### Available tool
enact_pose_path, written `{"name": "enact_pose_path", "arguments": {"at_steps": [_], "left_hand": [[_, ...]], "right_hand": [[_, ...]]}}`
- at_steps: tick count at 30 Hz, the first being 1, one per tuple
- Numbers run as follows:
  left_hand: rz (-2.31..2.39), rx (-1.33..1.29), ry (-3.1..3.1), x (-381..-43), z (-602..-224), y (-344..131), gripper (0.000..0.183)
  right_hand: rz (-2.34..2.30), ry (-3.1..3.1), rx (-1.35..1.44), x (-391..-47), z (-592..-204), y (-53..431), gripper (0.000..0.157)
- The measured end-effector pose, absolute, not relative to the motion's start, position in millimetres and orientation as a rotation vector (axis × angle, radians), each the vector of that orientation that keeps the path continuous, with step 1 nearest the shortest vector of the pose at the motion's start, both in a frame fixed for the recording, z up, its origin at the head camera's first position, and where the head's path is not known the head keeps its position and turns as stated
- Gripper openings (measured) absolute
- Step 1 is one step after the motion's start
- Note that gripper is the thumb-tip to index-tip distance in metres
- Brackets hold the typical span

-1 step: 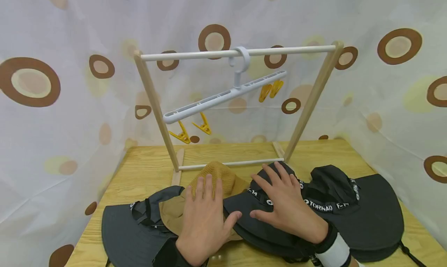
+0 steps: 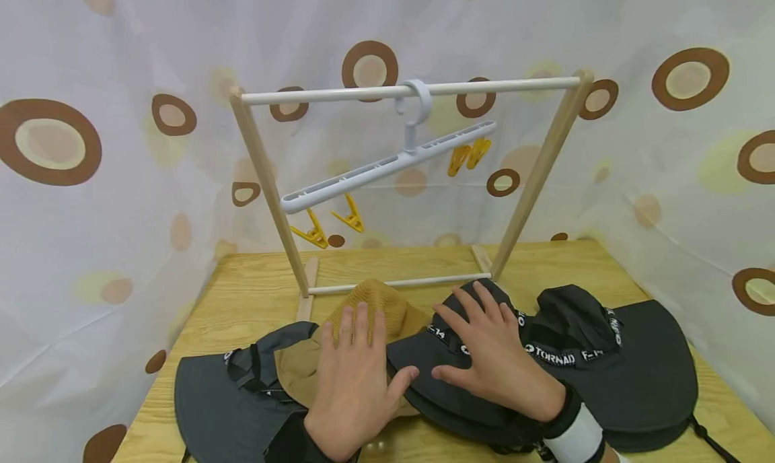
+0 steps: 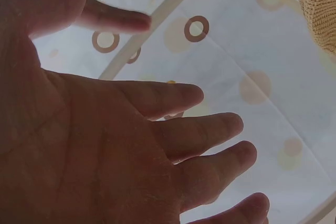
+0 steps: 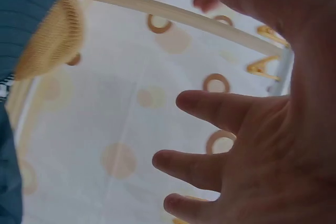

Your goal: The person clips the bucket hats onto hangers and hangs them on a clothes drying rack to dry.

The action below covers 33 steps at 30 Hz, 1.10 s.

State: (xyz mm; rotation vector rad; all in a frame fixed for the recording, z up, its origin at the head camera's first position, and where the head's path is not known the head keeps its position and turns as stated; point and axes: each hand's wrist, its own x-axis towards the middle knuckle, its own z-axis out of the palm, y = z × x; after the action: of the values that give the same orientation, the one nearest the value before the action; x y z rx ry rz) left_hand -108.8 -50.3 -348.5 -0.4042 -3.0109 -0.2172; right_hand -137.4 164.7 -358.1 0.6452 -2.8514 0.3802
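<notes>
- Head view: left grip (image 2: pixel 357 385), a bare hand, spread at 6 o'clock in front of the tan hat (image 2: pixel 396 313); right grip (image 2: pixel 499 355), between 4 and 5 o'clock, spread over the middle dark hat (image 2: pixel 466 409).
- Fingers of both grips are straight and apart, clamped on nothing; both wrist views show palms with nothing in them; whether either touches a hat I cannot tell.
- Step in hand, as I judge it: hands ready over the hats, no hold taken; a hold would call for lowering one hand and curling its fingers round a brim or crown.
- Hats on the table (image 2: pixel 242 295): left dark hat (image 2: pixel 224 402) between 7 and 8 o'clock; tan hat near 6; middle dark hat between 5 and 6; right dark hat (image 2: pixel 648 362) at 4.
- White hanger (image 2: pixel 387 166) near the centre, towards 12, hooked on the rack (image 2: pixel 514 86); yellow clips (image 2: pixel 458 161) hang from it at 2 and 9 o'clock, holding nothing.
- Writing: white "TORNAD" and a part-hidden "F-" on the right dark hat's band; "14" on the middle one's; the left one's too small to read.
</notes>
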Motion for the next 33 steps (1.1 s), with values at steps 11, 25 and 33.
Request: {"name": "enact_pose_path", "arguments": {"at_steps": [11, 25, 33], "left_hand": [[-0.245, -0.414, -3.012, -107, -344, -50, 0.082], [-0.393, -0.411, -2.985, -105, -344, -46, 0.080], [-0.405, -0.426, -2.942, -106, -348, -42, 0.072]], "right_hand": [[0.448, -2.856, 0.601, -138, -358, 179, 0.080], [0.526, -2.878, 0.504, -151, -362, 202, 0.079], [0.509, -2.845, 0.443, -161, -367, 224, 0.071]]}}
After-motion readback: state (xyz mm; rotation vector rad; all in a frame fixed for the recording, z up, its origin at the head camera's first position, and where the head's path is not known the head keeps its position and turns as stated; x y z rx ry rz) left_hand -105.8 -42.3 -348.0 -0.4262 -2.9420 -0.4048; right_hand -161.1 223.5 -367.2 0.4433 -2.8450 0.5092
